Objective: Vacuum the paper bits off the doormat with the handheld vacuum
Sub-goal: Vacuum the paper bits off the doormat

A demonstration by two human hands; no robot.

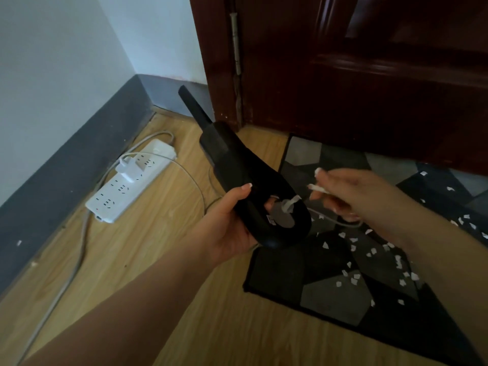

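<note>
My left hand (227,228) grips a black handheld vacuum (237,165) from below, above the wooden floor, with its narrow nozzle pointing up and away to the left. My right hand (351,194) pinches the white plug end of a thin charging cable (320,189) just right of the vacuum's rear end, where a small white piece shows on a grey round patch. The cable loops under my right hand. A dark grey patterned doormat (330,299) lies to the right in front of the door, with several white paper bits (353,276) scattered over it.
A white power strip (132,180) lies on the floor by the left wall with a white charger (129,167) plugged in, and cables trail across the boards. A dark red wooden door (356,75) stands behind the mat. A grey skirting (66,167) runs along the wall.
</note>
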